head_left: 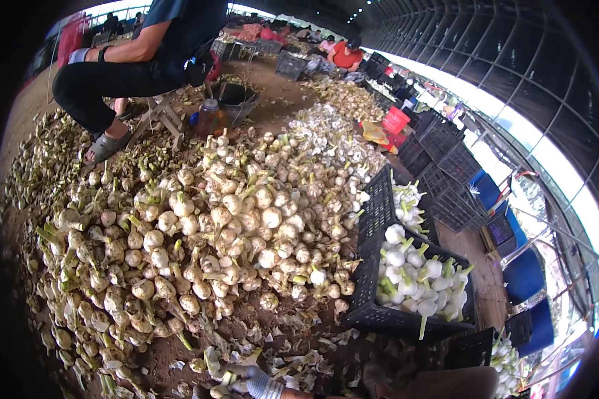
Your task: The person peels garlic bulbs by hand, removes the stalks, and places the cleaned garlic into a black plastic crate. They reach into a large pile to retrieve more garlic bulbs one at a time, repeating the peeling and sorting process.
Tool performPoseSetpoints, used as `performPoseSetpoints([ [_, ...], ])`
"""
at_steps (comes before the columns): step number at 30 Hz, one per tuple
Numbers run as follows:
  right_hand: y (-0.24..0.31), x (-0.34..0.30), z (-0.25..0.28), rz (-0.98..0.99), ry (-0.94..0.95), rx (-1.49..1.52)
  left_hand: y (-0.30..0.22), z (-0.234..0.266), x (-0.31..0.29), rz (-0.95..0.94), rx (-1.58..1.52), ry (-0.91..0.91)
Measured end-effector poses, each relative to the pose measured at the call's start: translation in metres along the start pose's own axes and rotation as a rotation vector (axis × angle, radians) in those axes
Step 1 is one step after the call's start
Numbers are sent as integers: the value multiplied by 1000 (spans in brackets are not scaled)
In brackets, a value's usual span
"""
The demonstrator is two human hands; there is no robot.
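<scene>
At the lower edge, my right hand [254, 382] wears a grey-and-white knit glove, its fingers closed round a garlic bulb [225, 384] with a greenish stalk. Beside that bulb, a grey patch cut off by the lower edge may be my left glove; its fingers cannot be made out. Just beyond the hands, loose garlic skins [246, 332] litter the brown soil. A wide heap of unpeeled garlic bulbs [246, 219], dirty and with short stalks, spreads ahead and to the left. Right of it, a black plastic crate [361, 312] holds clean white garlic bulbs [422, 279].
A second black crate [376, 206] with white garlic stands behind the first. Stacked dark crates [449, 166] line the right side, near blue containers [522, 272]. At far left a person [146, 53] sits on a wooden stool [163, 116]; another in red [346, 56] is farther back.
</scene>
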State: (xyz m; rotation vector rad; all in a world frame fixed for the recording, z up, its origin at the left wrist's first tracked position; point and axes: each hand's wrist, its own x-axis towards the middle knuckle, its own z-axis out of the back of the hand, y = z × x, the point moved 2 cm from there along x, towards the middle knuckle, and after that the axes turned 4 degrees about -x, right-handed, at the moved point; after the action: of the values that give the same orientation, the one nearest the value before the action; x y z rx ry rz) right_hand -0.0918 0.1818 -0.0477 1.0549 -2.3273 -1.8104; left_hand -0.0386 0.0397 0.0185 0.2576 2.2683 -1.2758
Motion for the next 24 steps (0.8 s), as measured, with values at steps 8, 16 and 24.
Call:
performPoseSetpoints([
  [8, 33, -6, -12, 144, 76, -422, -1, 9, -6, 123, -400, 23],
  [16, 8, -8, -10, 9, 89, -361, -18, 5, -16, 64, 10, 31],
  [24, 41, 2, -26, 350, 14, -864, 14, 33, 7, 30, -176, -19],
])
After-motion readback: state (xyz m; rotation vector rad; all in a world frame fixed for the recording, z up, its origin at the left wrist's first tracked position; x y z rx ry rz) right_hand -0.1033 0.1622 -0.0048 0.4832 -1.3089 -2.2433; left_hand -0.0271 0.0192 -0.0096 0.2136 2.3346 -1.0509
